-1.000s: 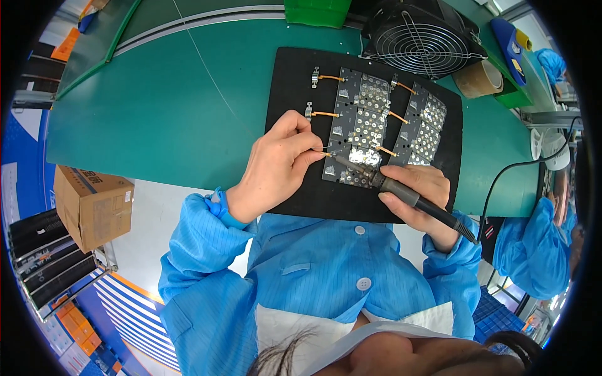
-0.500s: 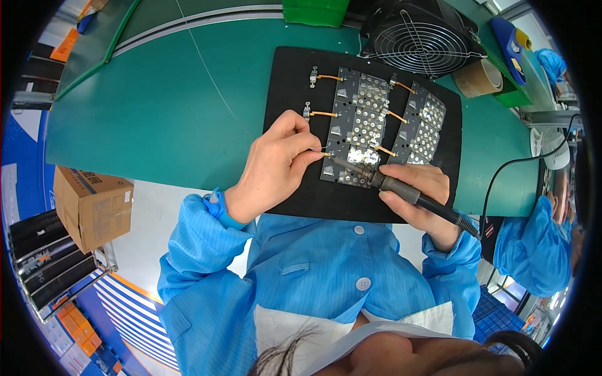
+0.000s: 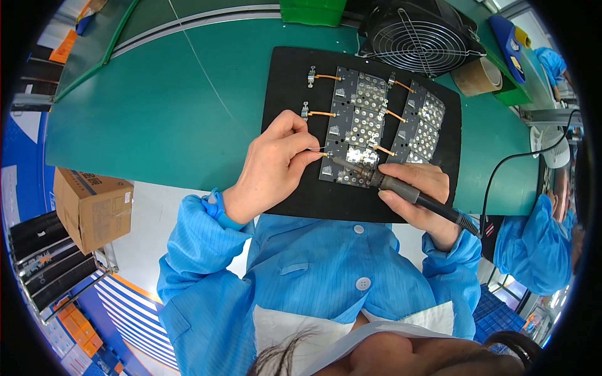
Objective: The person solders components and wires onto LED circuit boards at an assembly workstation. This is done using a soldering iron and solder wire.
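My right hand (image 3: pixel 419 195) grips a dark soldering iron (image 3: pixel 402 189), its tip against the left edge of a lower circuit board (image 3: pixel 338 145). Pinched closed, my left hand (image 3: pixel 271 168) holds a thin solder wire (image 3: pixel 199 59) at that same spot. A short orange lead (image 3: pixel 323 154) meets the board there; the rest of it is hidden by my fingers. Two columns of joined grey boards lie on a black mat (image 3: pixel 295 194). Orange leads with metal connectors (image 3: pixel 311 76) stick out leftward from the boards. My right hand covers the bottom of the right column (image 3: pixel 426 135).
A black fan with a wire guard (image 3: pixel 421 42) stands behind the mat, beside a roll of brown tape (image 3: pixel 478 77). Green bins (image 3: pixel 312 11) line the back. A black cable (image 3: pixel 495 178) loops at right. A cardboard box (image 3: pixel 94 207) sits below the table's left edge.
Both hands and the iron hold nearly the same place. The slack length of solder wire has shifted slightly to the left.
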Available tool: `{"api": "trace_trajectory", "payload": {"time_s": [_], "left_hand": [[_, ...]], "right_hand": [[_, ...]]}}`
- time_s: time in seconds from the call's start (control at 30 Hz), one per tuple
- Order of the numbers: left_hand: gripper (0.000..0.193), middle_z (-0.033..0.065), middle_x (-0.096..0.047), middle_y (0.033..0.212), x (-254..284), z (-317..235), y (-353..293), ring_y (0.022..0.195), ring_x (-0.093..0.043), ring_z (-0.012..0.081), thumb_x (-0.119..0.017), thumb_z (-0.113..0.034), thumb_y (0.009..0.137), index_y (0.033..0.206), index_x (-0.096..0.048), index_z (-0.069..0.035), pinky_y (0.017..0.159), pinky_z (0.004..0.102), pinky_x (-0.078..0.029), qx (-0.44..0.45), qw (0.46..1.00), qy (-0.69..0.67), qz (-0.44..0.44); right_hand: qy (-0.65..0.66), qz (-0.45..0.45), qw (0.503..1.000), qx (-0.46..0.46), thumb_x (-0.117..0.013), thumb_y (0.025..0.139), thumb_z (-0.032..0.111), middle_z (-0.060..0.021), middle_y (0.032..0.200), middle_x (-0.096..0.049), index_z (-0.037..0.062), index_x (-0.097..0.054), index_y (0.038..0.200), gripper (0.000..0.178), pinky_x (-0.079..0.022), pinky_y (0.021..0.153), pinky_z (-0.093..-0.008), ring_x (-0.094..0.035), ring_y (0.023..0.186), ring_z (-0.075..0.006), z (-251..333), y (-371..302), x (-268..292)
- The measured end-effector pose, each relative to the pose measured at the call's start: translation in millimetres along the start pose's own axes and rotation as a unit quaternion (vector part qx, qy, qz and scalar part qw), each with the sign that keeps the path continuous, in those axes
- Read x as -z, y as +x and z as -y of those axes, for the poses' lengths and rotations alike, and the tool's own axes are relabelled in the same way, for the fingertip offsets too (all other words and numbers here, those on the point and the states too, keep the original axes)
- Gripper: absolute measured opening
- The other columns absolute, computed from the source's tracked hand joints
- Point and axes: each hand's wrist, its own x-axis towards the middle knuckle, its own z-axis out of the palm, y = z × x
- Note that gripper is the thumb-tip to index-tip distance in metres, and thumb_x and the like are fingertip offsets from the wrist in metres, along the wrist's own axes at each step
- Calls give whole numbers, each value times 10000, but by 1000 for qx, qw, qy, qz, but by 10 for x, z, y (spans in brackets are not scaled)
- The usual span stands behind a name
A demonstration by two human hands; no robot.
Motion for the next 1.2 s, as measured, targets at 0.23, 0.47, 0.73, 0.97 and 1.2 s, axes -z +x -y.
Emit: {"api": "trace_trajectory", "payload": {"time_s": [0.23,0.47,0.73,0.97,1.2], "left_hand": [[135,51,-516,915,6,-9,11,668,-505,117,-724,61,748,856,-666,5,546,250,-402,0,1000,-10,5],[131,67,-498,1005,153,20,54,645,-456,74,-625,50,860,964,-552,20,556,213,-381,52,982,-180,-13],[55,36,-489,971,399,-234,239,727,-444,77,-554,-53,931,894,-522,-27,640,223,-392,141,974,-180,0],[74,28,-500,953,132,-726,527,828,-490,91,-586,45,880,878,-546,-17,738,218,-415,128,971,-157,125],[81,59,-533,879,-378,-842,760,826,-527,157,-622,26,840,864,-550,-4,777,273,-438,32,969,-174,174]], "right_hand": [[0,-15,1000,-3,-770,773,169,-113,705,-681,-28,-686,984,301,-513,520,-276,-672,579,-211,25,-17,49],[38,-56,998,12,-770,758,139,-123,715,-679,-25,-686,974,284,-523,528,-285,-678,592,-237,4,-84,202],[-80,-191,973,-103,-764,758,175,-147,818,-697,-10,-695,991,306,-525,635,-288,-690,708,-235,36,-497,745],[-64,-383,916,-102,-688,877,124,-109,909,-692,-15,-631,1187,345,-504,712,-234,-654,803,-140,-316,-510,1125],[-112,-358,920,-113,-652,916,142,-105,996,-674,34,-598,1234,340,-508,765,-269,-629,849,-153,-891,-370,1435]]}}
